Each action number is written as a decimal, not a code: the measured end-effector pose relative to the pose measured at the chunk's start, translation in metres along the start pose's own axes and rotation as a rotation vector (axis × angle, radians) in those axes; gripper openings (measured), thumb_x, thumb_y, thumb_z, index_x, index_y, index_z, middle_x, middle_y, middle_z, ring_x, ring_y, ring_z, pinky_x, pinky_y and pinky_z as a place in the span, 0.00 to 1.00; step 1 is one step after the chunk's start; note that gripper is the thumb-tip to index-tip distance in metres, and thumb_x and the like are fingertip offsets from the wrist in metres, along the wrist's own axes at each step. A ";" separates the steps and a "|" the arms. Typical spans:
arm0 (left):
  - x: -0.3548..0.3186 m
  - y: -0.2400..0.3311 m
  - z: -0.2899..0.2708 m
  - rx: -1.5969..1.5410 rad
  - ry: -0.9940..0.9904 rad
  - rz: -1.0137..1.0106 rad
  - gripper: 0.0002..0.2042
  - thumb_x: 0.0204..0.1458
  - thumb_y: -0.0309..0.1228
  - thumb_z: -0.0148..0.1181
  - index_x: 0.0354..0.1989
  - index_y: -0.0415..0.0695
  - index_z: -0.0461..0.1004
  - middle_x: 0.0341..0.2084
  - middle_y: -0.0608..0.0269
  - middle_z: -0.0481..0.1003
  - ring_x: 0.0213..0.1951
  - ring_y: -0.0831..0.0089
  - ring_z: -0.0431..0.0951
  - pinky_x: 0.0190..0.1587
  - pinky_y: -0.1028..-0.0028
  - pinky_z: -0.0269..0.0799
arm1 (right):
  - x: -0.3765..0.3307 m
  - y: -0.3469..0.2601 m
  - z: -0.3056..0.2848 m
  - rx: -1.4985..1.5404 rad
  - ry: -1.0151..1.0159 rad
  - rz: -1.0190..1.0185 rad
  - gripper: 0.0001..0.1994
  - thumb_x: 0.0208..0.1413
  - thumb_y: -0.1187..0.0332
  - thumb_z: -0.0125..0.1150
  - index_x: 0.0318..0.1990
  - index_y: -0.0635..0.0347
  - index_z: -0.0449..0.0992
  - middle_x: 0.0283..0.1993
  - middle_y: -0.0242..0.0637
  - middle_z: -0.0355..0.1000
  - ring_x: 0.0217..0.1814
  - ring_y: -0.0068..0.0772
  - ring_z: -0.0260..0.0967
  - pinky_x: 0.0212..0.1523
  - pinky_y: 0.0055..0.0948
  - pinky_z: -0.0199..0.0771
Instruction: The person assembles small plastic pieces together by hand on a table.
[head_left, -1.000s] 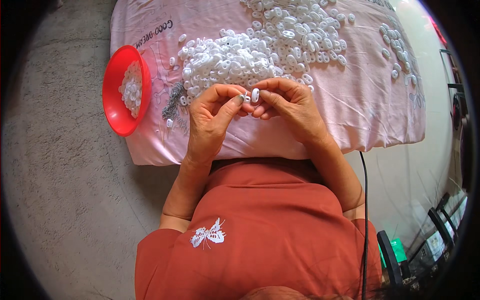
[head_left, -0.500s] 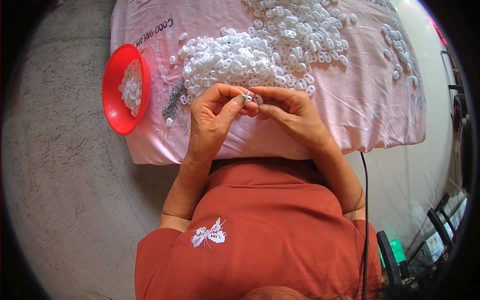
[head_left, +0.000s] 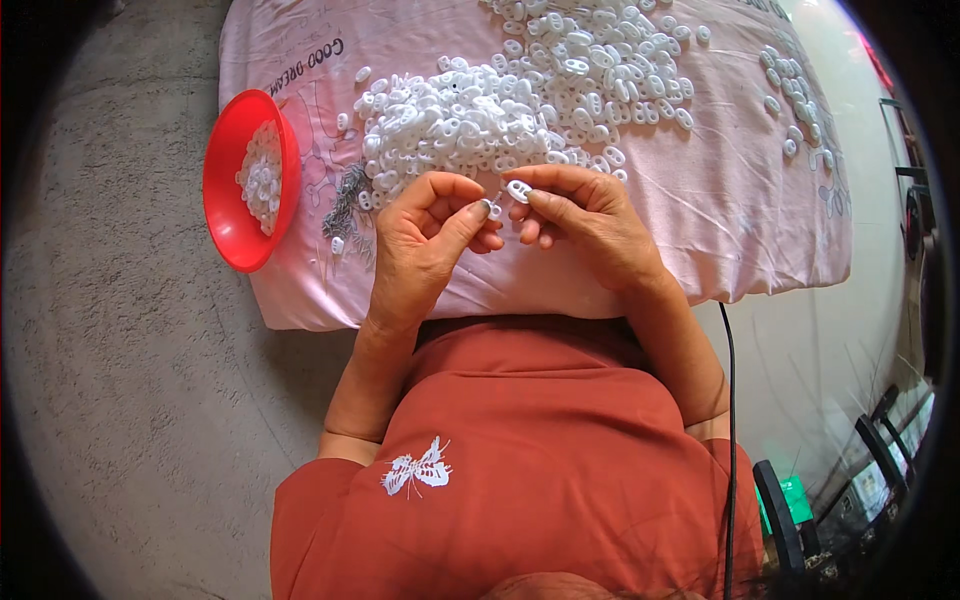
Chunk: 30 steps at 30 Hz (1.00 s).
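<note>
My left hand (head_left: 432,225) pinches a small white plastic piece (head_left: 494,210) between thumb and forefinger; the fingers cover most of it. Close beside it, my right hand (head_left: 590,215) grips a white oval piece with two holes (head_left: 519,191) between thumb and forefinger, its flat face showing. A slim gap separates the two hands, which hover over the near part of the cloth. Just beyond them lies a big heap of similar white oval pieces (head_left: 450,125). Left of my left hand is a small pile of thin grey metal bits (head_left: 346,203).
A red bowl (head_left: 225,225) with white pieces in it stands at the table's left edge. Pink cloth (head_left: 740,230) covers the table. More white pieces (head_left: 795,100) lie scattered at the far right. A black cable (head_left: 731,400) hangs at my right side.
My hands have drawn slightly apart. The white oval piece in my right hand now shows its face, where before it was mostly hidden by my fingers.
</note>
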<state>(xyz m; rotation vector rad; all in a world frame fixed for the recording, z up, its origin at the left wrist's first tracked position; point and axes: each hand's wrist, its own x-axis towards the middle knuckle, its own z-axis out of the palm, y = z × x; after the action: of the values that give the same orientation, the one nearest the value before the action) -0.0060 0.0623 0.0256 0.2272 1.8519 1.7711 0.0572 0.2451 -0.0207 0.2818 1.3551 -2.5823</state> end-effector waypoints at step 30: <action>0.000 0.002 0.008 -0.006 -0.017 -0.057 0.11 0.54 0.20 0.53 0.46 0.35 0.67 0.27 0.60 0.76 0.26 0.78 0.77 0.30 0.80 0.76 | 0.001 0.001 0.000 0.006 -0.050 0.003 0.14 0.62 0.69 0.52 0.52 0.66 0.73 0.34 0.29 0.73 0.30 0.13 0.67 0.31 0.13 0.66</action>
<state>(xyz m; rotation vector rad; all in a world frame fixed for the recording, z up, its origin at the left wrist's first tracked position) -0.0026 0.0696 0.0275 0.1842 1.8229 1.7308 0.0567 0.2441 -0.0214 0.2187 1.3288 -2.5734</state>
